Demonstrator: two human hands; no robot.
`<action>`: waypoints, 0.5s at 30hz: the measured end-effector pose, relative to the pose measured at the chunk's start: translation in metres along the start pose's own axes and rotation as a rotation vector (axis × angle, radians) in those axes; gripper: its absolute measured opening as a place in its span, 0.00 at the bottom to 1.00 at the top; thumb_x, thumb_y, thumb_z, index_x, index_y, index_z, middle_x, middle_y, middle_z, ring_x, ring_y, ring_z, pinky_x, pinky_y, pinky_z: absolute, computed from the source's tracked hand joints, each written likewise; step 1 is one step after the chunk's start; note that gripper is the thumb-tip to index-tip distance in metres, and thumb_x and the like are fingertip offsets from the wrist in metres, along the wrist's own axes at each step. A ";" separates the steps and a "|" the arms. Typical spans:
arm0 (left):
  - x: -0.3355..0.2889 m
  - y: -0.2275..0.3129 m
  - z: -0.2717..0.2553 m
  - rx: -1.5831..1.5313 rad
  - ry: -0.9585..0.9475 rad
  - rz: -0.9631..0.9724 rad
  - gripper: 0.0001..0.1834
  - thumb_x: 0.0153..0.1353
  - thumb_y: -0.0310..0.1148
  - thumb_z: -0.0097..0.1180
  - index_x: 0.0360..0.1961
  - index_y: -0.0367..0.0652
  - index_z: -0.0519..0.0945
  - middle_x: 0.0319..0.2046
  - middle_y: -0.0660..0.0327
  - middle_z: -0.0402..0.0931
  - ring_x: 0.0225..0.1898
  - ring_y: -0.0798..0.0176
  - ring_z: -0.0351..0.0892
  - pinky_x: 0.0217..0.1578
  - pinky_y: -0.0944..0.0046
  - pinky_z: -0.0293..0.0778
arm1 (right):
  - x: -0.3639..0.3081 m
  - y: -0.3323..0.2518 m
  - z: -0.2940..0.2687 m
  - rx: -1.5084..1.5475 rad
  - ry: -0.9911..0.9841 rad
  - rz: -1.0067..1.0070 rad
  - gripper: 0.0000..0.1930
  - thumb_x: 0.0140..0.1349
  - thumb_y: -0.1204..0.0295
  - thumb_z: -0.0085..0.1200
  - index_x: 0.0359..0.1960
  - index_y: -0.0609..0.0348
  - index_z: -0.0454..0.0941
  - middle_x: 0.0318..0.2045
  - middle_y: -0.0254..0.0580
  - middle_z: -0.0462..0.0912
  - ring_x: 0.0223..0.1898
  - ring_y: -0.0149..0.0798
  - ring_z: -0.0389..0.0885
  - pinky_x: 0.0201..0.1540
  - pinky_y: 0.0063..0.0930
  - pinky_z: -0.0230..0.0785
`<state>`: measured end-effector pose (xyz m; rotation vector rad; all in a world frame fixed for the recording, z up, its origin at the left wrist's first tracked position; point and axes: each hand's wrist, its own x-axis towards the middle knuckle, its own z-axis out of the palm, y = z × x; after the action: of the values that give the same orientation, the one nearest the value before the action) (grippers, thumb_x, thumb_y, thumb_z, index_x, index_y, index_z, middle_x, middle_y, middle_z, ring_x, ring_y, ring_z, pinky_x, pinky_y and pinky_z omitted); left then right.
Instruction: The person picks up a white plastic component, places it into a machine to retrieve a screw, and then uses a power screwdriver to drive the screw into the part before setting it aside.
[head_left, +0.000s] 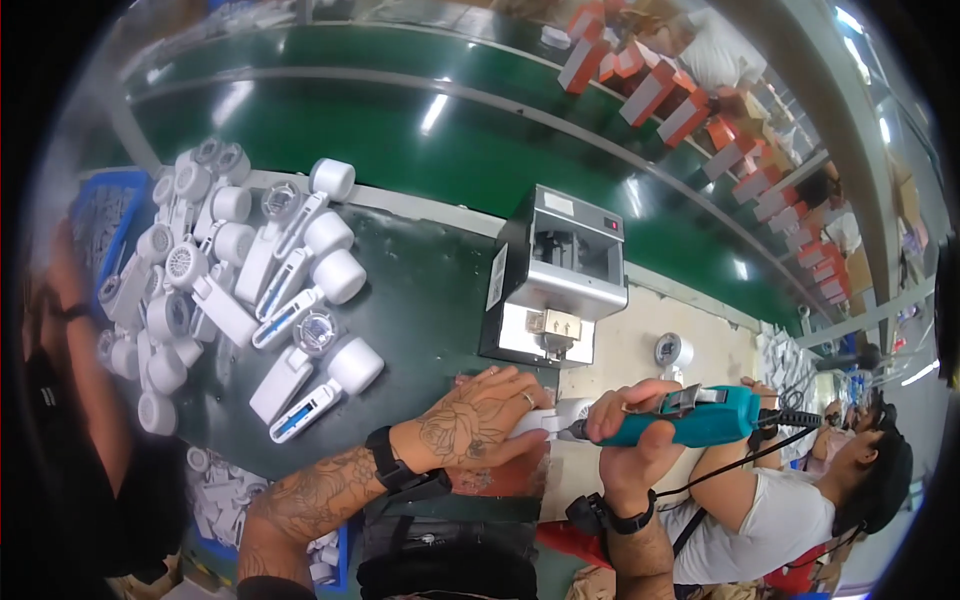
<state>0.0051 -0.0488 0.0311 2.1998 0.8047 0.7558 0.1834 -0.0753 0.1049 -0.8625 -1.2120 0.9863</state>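
My left hand (472, 420) is closed on a white handheld fan (537, 422) at the table's near edge, pressing it down from above. In my right hand (632, 425) is a teal electric screwdriver (722, 415), lying nearly level, its cable trailing right. Its tip points left at the fan, but whether it touches a screw is hidden by my fingers. Beyond my hands stands a black and grey screw feeder (555, 275). Another white fan (673, 352) sits on the pale board to its right. To the left, several white fans (328, 385) lie in rows on the dark mat.
A heap of white fans (170, 290) covers the table's far left, with a blue crate (105, 205) behind it. Below the table edge sits another bin of white parts (222, 492). Across the green conveyor (400, 120) are orange-and-white boxes (655, 92). A co-worker (795, 510) sits at right.
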 end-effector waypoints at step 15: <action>0.002 0.001 0.003 0.019 -0.077 -0.066 0.20 0.64 0.41 0.57 0.54 0.43 0.73 0.50 0.56 0.69 0.54 0.49 0.70 0.61 0.47 0.65 | -0.014 0.022 -0.012 0.037 -0.025 0.029 0.31 0.60 0.40 0.58 0.38 0.60 0.65 0.19 0.38 0.71 0.18 0.34 0.70 0.23 0.29 0.65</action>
<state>0.0092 -0.0488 0.0303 2.1934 0.8449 0.6303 0.1912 -0.0813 0.0782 -0.8433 -1.2019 1.0421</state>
